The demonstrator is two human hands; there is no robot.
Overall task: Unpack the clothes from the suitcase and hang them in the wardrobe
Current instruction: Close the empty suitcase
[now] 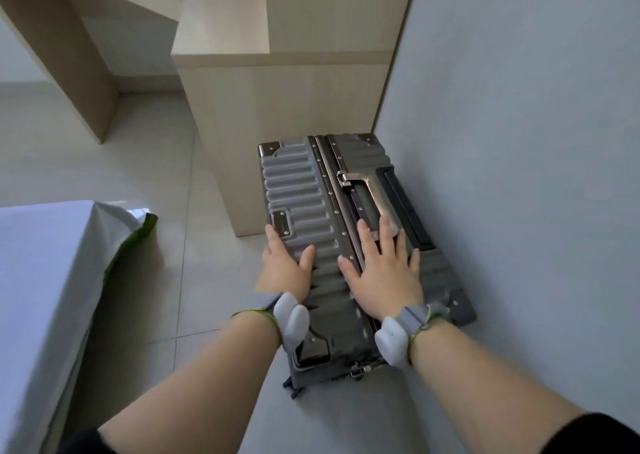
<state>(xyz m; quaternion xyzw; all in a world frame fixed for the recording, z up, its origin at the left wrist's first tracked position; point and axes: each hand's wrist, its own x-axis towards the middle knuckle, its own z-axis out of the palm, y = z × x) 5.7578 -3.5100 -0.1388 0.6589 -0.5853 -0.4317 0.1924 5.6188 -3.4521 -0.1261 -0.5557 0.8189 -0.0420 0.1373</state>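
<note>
Suitcase (pixel 301 183) — left hand (pixel 282 270), right hand (pixel 384 273) flat on it.

"What's underfoot?"

"A floor (pixel 104 162) of pale, glossy tiles with thin joints. Soft daylight shines off it."

"And on the right?"

"A plain grey-white wall (pixel 519 107) fills that whole side."

"Any furniture?"

"A light wood cabinet (pixel 277 107) stands against the wall at the far end, with a taller block set back on top. Further left, a slanting wood panel (pixel 69 55) comes down to the floor. At lower left is the corner of a bed (pixel 34 263) under a white sheet, with a green edge (pixel 140 233) showing."
</note>
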